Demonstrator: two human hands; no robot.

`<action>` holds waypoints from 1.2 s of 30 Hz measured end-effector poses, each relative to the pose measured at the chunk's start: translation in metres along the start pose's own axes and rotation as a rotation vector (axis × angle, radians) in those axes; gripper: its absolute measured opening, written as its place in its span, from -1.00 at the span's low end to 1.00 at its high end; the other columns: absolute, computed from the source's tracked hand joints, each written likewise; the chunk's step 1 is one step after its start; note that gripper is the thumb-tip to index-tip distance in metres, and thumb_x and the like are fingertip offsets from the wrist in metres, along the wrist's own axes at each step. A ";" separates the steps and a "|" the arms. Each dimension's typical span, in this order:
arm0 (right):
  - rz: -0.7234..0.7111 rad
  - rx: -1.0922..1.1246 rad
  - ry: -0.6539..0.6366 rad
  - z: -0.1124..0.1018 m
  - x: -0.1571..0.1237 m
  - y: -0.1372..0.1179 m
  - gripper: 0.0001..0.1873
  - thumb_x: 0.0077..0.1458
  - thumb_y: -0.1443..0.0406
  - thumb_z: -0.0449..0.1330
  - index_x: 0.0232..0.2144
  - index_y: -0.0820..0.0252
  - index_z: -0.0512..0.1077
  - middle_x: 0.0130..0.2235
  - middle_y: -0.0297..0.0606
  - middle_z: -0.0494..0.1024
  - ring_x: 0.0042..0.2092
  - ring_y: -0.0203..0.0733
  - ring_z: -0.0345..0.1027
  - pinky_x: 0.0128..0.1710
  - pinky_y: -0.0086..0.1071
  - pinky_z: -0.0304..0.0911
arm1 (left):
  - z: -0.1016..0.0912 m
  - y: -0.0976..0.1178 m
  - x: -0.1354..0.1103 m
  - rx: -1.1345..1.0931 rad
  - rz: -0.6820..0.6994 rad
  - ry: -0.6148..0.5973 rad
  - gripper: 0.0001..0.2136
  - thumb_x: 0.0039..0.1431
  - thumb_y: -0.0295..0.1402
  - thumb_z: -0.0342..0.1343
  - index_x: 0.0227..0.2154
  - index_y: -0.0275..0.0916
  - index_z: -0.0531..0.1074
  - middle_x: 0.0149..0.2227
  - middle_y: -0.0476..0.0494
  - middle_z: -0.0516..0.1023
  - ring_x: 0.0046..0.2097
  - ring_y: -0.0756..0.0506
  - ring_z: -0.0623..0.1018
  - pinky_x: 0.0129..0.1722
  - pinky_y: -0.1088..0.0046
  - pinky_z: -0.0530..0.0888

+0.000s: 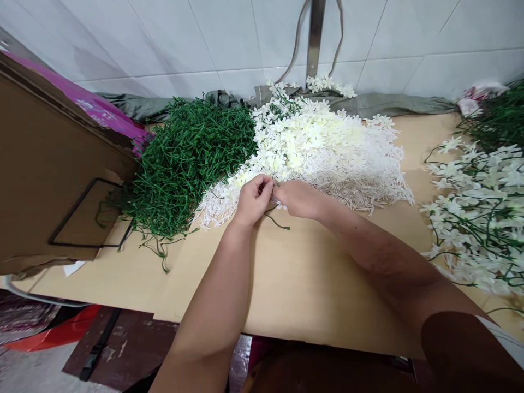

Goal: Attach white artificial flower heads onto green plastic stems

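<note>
Both hands meet at the front edge of a heap of white artificial blossoms (295, 131). My left hand (252, 201) is closed in a pinch of thumb and forefinger. Fingertip to fingertip with it, my right hand (301, 197) is closed too, its back turned up. Between them they grip a green plastic flower stem (279, 223), whose thin tail curves out below onto the table. A bit of white petal shows under the right fingers; the gripped end is mostly hidden. Left of the blossoms lies a large tangle of green plastic stems (200, 147).
White flowers on green stems (483, 218) are piled at the right, with more green stems (499, 120) behind. A cardboard box (53, 153) stands at the left, a black wire frame (77, 213) against it. Tan board (303, 284) covers the table. A tiled wall (229, 38) closes the back.
</note>
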State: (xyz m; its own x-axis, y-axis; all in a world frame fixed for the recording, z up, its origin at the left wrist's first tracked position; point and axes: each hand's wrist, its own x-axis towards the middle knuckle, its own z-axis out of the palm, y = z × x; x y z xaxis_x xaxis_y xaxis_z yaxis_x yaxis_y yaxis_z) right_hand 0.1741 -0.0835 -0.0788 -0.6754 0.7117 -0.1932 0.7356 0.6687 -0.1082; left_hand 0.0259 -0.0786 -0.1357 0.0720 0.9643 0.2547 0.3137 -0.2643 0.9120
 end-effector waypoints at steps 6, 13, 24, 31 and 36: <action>-0.009 0.195 0.181 -0.002 0.000 0.026 -0.80 0.11 0.49 0.04 -0.22 0.28 0.39 -0.25 -0.12 0.54 -0.29 -0.18 0.32 -0.36 -0.38 0.00 | -0.003 0.002 -0.001 0.046 0.007 -0.060 -0.82 0.14 -0.24 0.05 -0.47 -0.23 0.37 -0.52 -0.02 0.35 -0.42 -0.02 0.31 -0.39 0.44 0.27; 0.038 0.377 0.387 -0.009 -0.003 0.043 -0.90 0.08 0.45 0.04 -0.32 0.24 0.31 -0.34 -0.22 0.43 -0.34 -0.24 0.18 -0.33 -0.40 0.01 | 0.005 0.006 0.000 -0.076 -0.023 -0.079 -0.70 0.07 -0.07 0.15 -0.46 -0.23 0.42 -0.48 -0.06 0.43 -0.38 -0.03 0.39 -0.35 0.43 0.35; 0.053 0.810 0.540 -0.015 -0.003 0.040 -0.91 0.10 0.43 0.08 -0.39 0.19 0.22 -0.34 -0.29 0.37 -0.28 -0.28 0.25 -0.20 -0.34 0.20 | 0.004 0.019 0.002 -0.461 -0.241 -0.021 -0.93 -0.06 -0.41 0.12 -0.48 -0.26 0.47 -0.53 -0.04 0.43 -0.49 0.04 0.39 -0.49 0.51 0.31; 0.144 1.222 0.420 -0.016 0.002 0.032 -0.81 0.12 0.40 0.16 -0.40 0.13 0.17 -0.40 -0.35 0.33 -0.34 -0.26 0.38 -0.27 -0.31 0.37 | 0.011 0.016 0.000 -0.420 -0.249 -0.076 -0.90 0.08 -0.36 0.09 -0.51 -0.22 0.37 -0.62 0.04 0.28 -0.54 0.04 0.29 -0.52 0.51 0.25; 0.146 1.256 0.389 -0.015 0.003 0.024 -0.81 0.13 0.46 0.11 -0.41 0.13 0.18 -0.48 -0.40 0.36 -0.43 -0.30 0.39 -0.31 -0.33 0.40 | 0.014 0.008 -0.001 -0.306 -0.117 -0.116 -0.66 0.11 -0.05 0.17 -0.53 -0.24 0.36 -0.53 0.00 0.33 -0.45 0.03 0.31 -0.43 0.48 0.28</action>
State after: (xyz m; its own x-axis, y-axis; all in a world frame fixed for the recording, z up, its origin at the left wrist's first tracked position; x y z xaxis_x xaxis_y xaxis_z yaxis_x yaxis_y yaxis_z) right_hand 0.1890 -0.0625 -0.0670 -0.4020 0.9156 -0.0122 0.2078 0.0783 -0.9750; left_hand 0.0412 -0.0817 -0.1328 0.1652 0.9788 0.1208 0.0291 -0.1273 0.9914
